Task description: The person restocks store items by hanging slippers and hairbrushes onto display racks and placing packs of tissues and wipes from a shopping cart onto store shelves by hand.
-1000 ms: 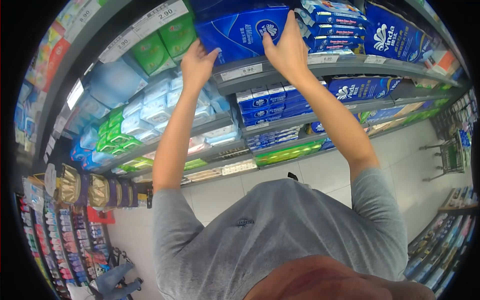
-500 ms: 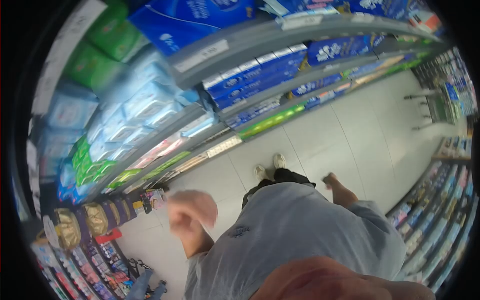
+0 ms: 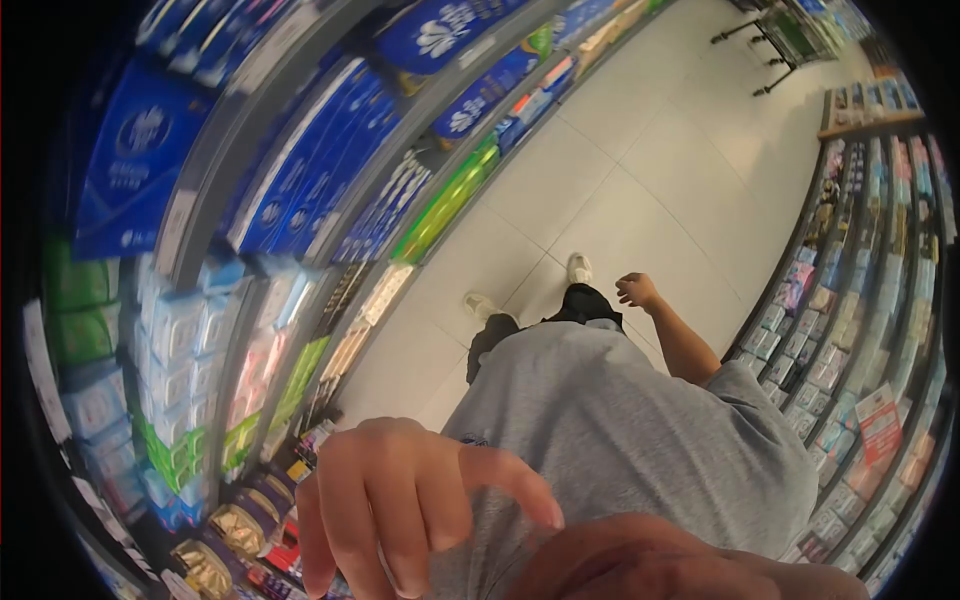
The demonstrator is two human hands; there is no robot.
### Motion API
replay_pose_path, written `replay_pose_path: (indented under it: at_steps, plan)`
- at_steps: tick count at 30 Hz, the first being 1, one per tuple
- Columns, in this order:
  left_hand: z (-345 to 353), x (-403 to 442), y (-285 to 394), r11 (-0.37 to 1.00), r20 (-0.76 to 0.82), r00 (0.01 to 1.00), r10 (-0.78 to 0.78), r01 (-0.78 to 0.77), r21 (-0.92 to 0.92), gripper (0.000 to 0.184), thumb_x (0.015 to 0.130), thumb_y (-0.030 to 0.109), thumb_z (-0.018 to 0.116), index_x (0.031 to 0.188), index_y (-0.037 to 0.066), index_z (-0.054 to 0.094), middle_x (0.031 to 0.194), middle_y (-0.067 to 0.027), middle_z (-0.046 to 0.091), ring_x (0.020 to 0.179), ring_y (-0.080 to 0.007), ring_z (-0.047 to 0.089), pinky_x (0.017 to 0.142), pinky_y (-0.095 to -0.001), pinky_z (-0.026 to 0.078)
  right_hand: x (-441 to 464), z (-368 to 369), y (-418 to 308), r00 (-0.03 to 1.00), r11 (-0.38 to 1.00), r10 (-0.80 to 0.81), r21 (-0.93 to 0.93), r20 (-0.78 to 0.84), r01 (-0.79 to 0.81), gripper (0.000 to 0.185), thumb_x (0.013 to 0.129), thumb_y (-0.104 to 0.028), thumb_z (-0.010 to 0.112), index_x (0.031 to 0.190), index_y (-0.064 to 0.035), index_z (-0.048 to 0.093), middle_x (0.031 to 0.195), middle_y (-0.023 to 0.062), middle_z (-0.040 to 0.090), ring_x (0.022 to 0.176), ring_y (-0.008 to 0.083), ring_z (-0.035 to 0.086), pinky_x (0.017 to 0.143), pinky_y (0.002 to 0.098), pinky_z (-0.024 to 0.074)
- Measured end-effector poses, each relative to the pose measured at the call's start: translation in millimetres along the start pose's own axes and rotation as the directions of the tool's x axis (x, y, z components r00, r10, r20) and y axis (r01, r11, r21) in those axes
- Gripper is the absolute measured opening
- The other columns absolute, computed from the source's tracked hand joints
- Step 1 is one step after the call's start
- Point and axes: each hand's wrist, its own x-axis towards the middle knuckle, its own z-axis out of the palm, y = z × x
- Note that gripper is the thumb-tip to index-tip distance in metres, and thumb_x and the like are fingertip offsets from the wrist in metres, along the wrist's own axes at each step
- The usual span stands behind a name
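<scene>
Large at the bottom left, close to the camera, my left hand [image 3: 400, 495] is raised in front of the grey shirt [image 3: 630, 430]. Its fingers hang loosely apart and hold nothing. My right hand [image 3: 637, 291] is lower, beside my right hip above the floor, with its fingers loosely spread and nothing in them. The big blue tissue pack [image 3: 140, 160] sits on the shelf at the upper left, away from both hands. Blue boxes [image 3: 320, 175] and light-blue wipe packs [image 3: 178, 335] fill the shelves near it.
Shelving [image 3: 205, 190] curves along the left, and another stocked shelf [image 3: 850, 300] with a red sign [image 3: 878, 425] runs along the right. Between them lies the tiled floor [image 3: 640, 170], with my shoes on it. A green cart [image 3: 790, 38] stands at the top right.
Both hands have come off the blue pack and dropped from the shelf. The view has turned, so the shelf now runs steeply at the left. My left hand has come closer to the camera.
</scene>
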Motion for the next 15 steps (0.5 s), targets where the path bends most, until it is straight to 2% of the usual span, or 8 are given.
replay_pose_path:
  at_steps: [2, 4, 8, 10, 11, 15]
  plan:
    - [-7.7, 19.9, -33.1, 0.999, -0.007, 0.999, -0.032, 0.031, -0.012, 0.027, 0.091, 0.025, 0.054, 0.08, 0.004, 0.067, 0.069, -0.0089, 0.066, 0.046, -0.013, 0.044, 0.09, -0.0655, 0.033, 6.0, -24.3, 24.0, 1.0, 0.998, 0.013, 0.06, -0.004, -0.012, 0.032, 0.085, -0.023, 0.058, 0.108, -0.0012, 0.062, 0.089, 0.0139, 0.068, 0.072, 0.0252, 0.067, 0.062, 0.0377, 0.0532]
    - [-17.2, 44.0, -72.9, 0.992, 0.041, 0.994, -0.103, 0.106, -0.067, 0.025, 0.089, 0.023, 0.055, 0.079, 0.004, 0.067, 0.068, -0.0093, 0.066, 0.045, -0.0127, 0.043, 0.095, -0.0686, 0.029, 11.6, -59.7, 62.2, 0.995, 0.986, 0.1, 0.139, -0.03, -0.095, 0.032, 0.085, -0.023, 0.059, 0.108, -0.001, 0.062, 0.09, 0.0148, 0.068, 0.073, 0.0254, 0.067, 0.063, 0.0392, 0.0538]
    - [-39.5, 93.8, -171.2, 0.974, 0.092, 0.981, -0.169, 0.18, -0.135, 0.024, 0.088, 0.022, 0.056, 0.078, 0.003, 0.067, 0.066, -0.0093, 0.065, 0.044, -0.0124, 0.041, 0.096, -0.0692, 0.028, 21.6, -142.6, 144.0, 0.969, 0.947, 0.233, 0.244, -0.085, -0.206, 0.033, 0.083, -0.022, 0.06, 0.109, -0.0007, 0.062, 0.091, 0.0161, 0.068, 0.072, 0.0263, 0.067, 0.064, 0.0405, 0.0539]
    - [-50.7, 117.0, -217.5, 0.98, 0.107, 0.984, -0.143, 0.156, -0.126, 0.024, 0.087, 0.022, 0.056, 0.077, 0.003, 0.066, 0.065, -0.0099, 0.064, 0.043, -0.0125, 0.04, 0.095, -0.0683, 0.03, 30.4, -185.8, 180.6, 0.954, 0.92, 0.278, 0.319, -0.115, -0.229, 0.033, 0.083, -0.021, 0.06, 0.108, -0.0007, 0.062, 0.09, 0.0164, 0.068, 0.072, 0.0265, 0.067, 0.064, 0.0409, 0.0536]
    - [-58.0, 133.0, -238.4, 0.972, 0.134, 0.974, -0.185, 0.202, -0.124, 0.024, 0.087, 0.021, 0.057, 0.075, 0.002, 0.066, 0.065, -0.0106, 0.063, 0.043, -0.0125, 0.04, 0.092, -0.0673, 0.034, 36.3, -204.6, 195.0, 0.943, 0.905, 0.306, 0.348, -0.13, -0.245, 0.032, 0.083, -0.021, 0.06, 0.107, -0.0007, 0.062, 0.09, 0.0166, 0.068, 0.071, 0.0266, 0.067, 0.064, 0.0412, 0.0533]
    - [-86.7, 190.3, -317.8, 0.937, 0.262, 0.945, -0.195, 0.258, -0.234, 0.025, 0.086, 0.021, 0.058, 0.073, 0.001, 0.065, 0.064, -0.0115, 0.063, 0.042, -0.0129, 0.04, 0.088, -0.0662, 0.038, 50.5, -278.3, 223.9, 0.898, 0.846, 0.385, 0.471, -0.212, -0.251, 0.031, 0.082, -0.021, 0.06, 0.106, -0.0004, 0.061, 0.089, 0.0164, 0.068, 0.069, 0.0263, 0.067, 0.063, 0.042, 0.0527]
